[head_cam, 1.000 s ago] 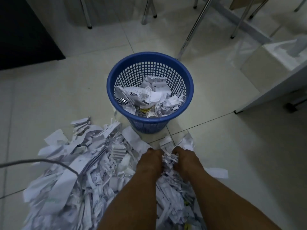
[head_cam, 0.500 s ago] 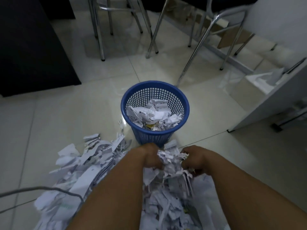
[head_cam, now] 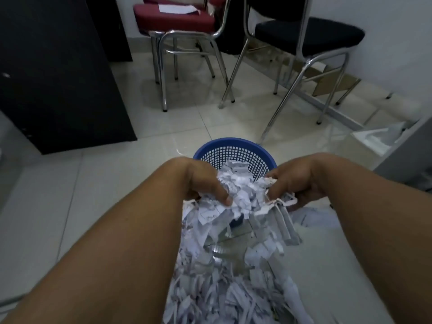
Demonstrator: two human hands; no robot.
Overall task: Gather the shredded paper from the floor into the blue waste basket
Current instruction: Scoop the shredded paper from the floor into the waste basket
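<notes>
Between my two hands I hold a big clump of white shredded paper point(head_cam: 243, 195), lifted off the floor just in front of the blue waste basket point(head_cam: 233, 152). My left hand point(head_cam: 203, 181) grips the clump's left side with curled fingers. My right hand point(head_cam: 294, 183) grips its right side. Strips hang down from the clump toward the pile of shredded paper on the floor point(head_cam: 233, 284) between my forearms. The basket's near half is hidden behind the clump and my hands; some paper shows inside it.
A red-seated chair point(head_cam: 173, 22) and a black-seated chair point(head_cam: 308, 36) with chrome legs stand behind the basket. A dark cabinet point(head_cam: 53, 73) is at the left. A grey furniture edge point(head_cam: 411, 148) with loose paper is at the right.
Both hands closed on a clump from the floor pile and raised it up and forward to the basket's front. My view tilted up, showing the chairs.
</notes>
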